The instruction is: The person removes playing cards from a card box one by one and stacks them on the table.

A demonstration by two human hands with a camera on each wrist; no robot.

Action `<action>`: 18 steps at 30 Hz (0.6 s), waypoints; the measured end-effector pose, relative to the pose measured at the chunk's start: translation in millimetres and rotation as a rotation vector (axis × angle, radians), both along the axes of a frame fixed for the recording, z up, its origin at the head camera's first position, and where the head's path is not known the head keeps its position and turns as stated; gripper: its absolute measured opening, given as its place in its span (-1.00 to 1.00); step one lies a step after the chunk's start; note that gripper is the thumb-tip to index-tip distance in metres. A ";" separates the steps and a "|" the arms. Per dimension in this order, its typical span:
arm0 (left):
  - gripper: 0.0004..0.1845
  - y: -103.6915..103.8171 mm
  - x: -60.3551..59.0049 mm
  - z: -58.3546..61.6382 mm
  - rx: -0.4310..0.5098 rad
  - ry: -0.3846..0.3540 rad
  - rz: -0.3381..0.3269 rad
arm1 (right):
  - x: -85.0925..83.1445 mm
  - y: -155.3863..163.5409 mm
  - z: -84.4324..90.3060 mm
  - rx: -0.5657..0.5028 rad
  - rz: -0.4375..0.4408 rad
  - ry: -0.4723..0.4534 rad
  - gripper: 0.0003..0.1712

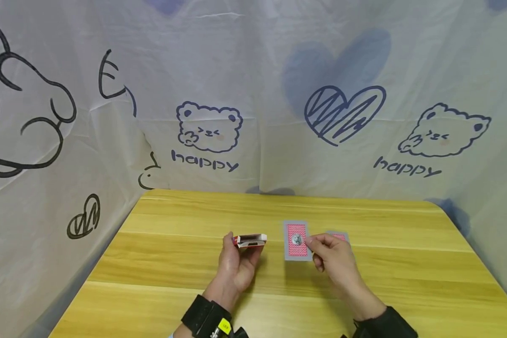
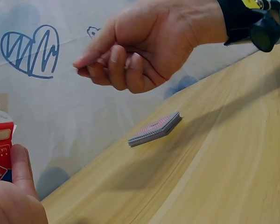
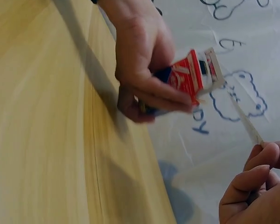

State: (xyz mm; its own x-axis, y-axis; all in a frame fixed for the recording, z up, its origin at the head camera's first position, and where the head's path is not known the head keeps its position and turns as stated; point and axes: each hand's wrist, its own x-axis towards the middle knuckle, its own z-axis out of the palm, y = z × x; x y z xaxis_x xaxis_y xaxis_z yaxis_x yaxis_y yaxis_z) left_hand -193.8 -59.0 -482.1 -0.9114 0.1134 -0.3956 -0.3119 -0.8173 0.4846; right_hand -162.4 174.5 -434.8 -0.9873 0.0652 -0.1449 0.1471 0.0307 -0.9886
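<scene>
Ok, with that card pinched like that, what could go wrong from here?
The right hand pinches the playing card by one edge, so it might slip or bend. The playing-card box in the left hand has its flap open, which could snag the card. The card deck lies loose on the table, partly behind the right hand in the head view; a brush might scatter it.

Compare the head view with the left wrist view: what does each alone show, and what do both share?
Only the head view: the patterned back of the held card and the "happy" lettering. Only the left wrist view: the print on the box and the layered side of the deck. Both: left hand, right hand, box, deck and table.
</scene>
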 end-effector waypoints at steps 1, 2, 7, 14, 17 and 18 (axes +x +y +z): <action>-0.40 -0.1 -0.4 -0.4 0.004 -0.001 -0.001 | -1.5 4.7 -1.1 0.022 -0.010 -0.005 -0.76; -0.35 -0.3 -0.5 -0.6 0.006 0.001 -0.007 | -3.1 10.3 -2.0 0.046 -0.018 -0.013 -0.74; -0.15 -2.1 0.0 -2.0 0.036 -0.003 -0.060 | -14.3 44.6 -8.8 0.222 -0.034 -0.082 -0.65; -0.22 -2.0 -0.1 -1.0 0.031 -0.022 -0.075 | -28.9 95.7 -20.7 0.430 0.010 -0.158 -0.63; -0.32 -1.4 -0.7 -0.1 0.027 -0.009 -0.105 | -32.8 110.9 -24.9 0.435 0.010 -0.181 -0.63; -0.35 -1.4 -0.6 0.1 0.026 -0.006 -0.118 | -33.9 114.5 -26.2 0.434 0.009 -0.186 -0.63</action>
State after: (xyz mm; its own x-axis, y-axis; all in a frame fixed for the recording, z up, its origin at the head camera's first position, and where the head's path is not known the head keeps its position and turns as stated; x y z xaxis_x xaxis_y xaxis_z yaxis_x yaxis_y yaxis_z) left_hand -194.3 -60.4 -482.0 -0.8886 0.2303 -0.3966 -0.4099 -0.7869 0.4613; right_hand -196.4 289.0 -461.0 -0.9479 0.1506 -0.2808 0.3186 0.4374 -0.8409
